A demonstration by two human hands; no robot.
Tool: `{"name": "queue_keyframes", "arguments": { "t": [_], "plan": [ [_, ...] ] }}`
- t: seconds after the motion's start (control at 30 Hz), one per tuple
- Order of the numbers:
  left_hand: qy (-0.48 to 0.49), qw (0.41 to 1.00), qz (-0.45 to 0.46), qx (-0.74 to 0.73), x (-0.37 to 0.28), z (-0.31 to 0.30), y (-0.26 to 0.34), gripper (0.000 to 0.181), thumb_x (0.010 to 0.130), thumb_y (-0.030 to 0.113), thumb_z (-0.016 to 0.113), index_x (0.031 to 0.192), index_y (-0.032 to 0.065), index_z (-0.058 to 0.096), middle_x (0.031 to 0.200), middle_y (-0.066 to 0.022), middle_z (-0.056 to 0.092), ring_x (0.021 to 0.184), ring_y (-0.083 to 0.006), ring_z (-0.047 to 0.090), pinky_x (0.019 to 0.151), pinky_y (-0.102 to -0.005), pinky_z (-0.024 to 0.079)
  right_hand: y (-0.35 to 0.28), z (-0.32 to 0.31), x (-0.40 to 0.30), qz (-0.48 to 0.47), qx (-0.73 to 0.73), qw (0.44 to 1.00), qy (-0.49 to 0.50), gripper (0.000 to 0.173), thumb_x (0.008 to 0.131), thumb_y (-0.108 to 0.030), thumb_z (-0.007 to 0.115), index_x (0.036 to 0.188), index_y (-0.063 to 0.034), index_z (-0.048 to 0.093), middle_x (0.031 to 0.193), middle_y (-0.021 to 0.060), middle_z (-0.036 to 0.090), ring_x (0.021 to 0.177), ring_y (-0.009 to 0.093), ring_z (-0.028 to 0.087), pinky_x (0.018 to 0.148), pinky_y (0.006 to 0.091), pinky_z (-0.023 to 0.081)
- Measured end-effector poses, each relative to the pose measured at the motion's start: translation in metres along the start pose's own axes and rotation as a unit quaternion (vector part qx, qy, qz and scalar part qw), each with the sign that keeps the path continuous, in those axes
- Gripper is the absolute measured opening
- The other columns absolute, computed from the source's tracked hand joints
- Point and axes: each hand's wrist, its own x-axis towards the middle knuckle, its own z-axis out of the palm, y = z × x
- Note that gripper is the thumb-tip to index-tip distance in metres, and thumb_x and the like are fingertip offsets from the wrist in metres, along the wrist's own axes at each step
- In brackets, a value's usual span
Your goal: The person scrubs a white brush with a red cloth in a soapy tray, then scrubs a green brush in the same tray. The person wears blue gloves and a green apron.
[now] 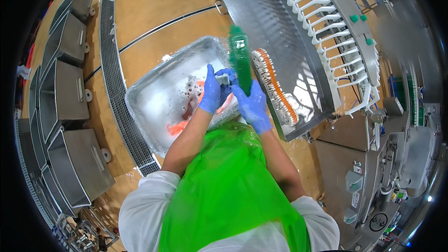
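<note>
My left hand, in a blue glove, grips a small light-grey part over a tub. My right hand, gloved alike, is closed around the near end of a green brush, whose far end is blurred. The metal tub has clear plastic film on its rim and holds white suds with orange-pink pieces in them; I cannot tell what these are. A row of white and orange parts lies on the steel tray to the right of the brush.
The steel tray has a raised edge at right. Beyond it runs a machine with a row of white plastic arms. A floor drain grate and several wheeled steel bins are at left. Steel equipment stands at right.
</note>
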Motion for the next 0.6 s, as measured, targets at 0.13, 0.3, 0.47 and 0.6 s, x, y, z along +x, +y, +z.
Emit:
{"name": "queue_keyframes", "arguments": {
  "t": [0.13,0.3,0.47,0.6],
  "plan": [
    [0.119,0.992,0.008,0.038,-0.013,0.060,0.011,0.083,0.096,0.068,0.016,0.118,0.0019,0.061,0.084,-0.0082,0.065,0.081,-0.0202,0.060,0.079,-0.0330,0.050,-0.008,-0.015,-0.014,-0.032,0.112,0.991,-0.058,0.040,0.092,-0.021,0.059,0.123,0.0034,0.050,0.100,0.0148,0.064,0.087,0.022,0.062,0.077,0.0350,0.049],
    [0.121,0.980,0.062,0.146,0.009,0.024,0.000,0.076,0.098,0.064,0.022,0.121,0.0007,0.058,0.098,-0.0105,0.067,0.082,-0.0177,0.062,0.077,-0.0323,0.052,0.021,0.001,0.005,0.026,0.016,0.992,-0.119,0.050,0.093,-0.038,0.058,0.116,0.0058,0.052,0.109,0.0279,0.061,0.103,0.039,0.060,0.087,0.0432,0.046],
    [0.136,0.970,0.073,0.190,0.002,0.020,-0.009,0.078,0.098,0.064,0.020,0.125,0.0002,0.056,0.096,-0.0099,0.067,0.084,-0.0179,0.063,0.080,-0.0306,0.050,0.015,0.012,-0.004,0.037,-0.023,0.996,-0.078,0.046,0.094,-0.034,0.059,0.117,0.0042,0.054,0.108,0.0212,0.062,0.101,0.028,0.060,0.087,0.0393,0.046],
    [0.043,0.965,0.137,0.220,0.001,0.004,0.001,0.079,0.099,0.062,0.016,0.129,-0.0019,0.053,0.085,-0.0110,0.067,0.073,-0.0185,0.062,0.076,-0.0310,0.051,0.031,0.002,0.015,0.048,-0.019,0.997,-0.063,0.046,0.094,-0.034,0.058,0.118,0.0043,0.053,0.105,0.0221,0.062,0.098,0.029,0.061,0.086,0.0399,0.047]
  ]
}}
